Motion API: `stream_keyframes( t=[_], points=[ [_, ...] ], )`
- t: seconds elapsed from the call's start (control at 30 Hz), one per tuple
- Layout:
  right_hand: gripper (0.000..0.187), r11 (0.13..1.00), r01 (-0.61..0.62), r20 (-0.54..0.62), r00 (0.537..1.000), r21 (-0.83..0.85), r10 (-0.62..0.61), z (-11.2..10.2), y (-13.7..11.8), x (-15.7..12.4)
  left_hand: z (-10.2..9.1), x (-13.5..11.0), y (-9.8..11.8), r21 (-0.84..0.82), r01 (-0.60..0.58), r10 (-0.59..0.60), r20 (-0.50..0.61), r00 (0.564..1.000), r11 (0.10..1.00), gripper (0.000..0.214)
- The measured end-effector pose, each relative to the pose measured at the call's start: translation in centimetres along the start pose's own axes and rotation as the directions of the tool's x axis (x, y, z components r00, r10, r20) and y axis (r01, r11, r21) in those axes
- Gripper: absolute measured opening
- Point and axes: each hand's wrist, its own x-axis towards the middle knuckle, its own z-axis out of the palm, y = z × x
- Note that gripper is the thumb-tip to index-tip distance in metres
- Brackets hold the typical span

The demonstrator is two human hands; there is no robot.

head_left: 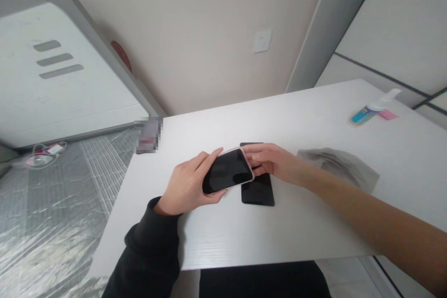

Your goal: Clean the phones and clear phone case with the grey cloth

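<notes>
Head camera looks down on a white table (314, 228) where the person's left hand (186, 186), in a black sleeve (150, 242), cradles a black-screened smartphone (226, 171) with a clear, pinkish-edged case, its fingers (209, 157) closed around the long edge. The right hand (272, 163) comes in from the other side, its fingers (253, 150) curled over the phone's far end, gripping it there. The held phone is tilted and overlaps a second black phone (257, 193), which lies flat on the table just beneath it. Farther right sit a translucent grey sheet (338, 167), a blue-and-white bottle (370, 114) and a pink square (388, 114). A pixelated object (148, 135) sits at the table's far left corner.
</notes>
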Motion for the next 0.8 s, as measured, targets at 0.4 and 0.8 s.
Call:
stream_keyframes(
  t=[0.4,0.8],
  points=[
    [0.044,0.994,0.051,0.115,0.992,-0.096,-0.04,0.6,0.2,0.0,-0.1,0.0,0.2,0.056,0.079,-0.08,0.007,0.997,0.995,0.083],
    [0.039,0.973,0.062,-0.024,0.997,-0.224,-0.069,1.7,1.1,0.1,0.2,-0.1,0.5,0.148,0.058,-0.056,-0.016,0.998,0.987,0.077]
  ],
)
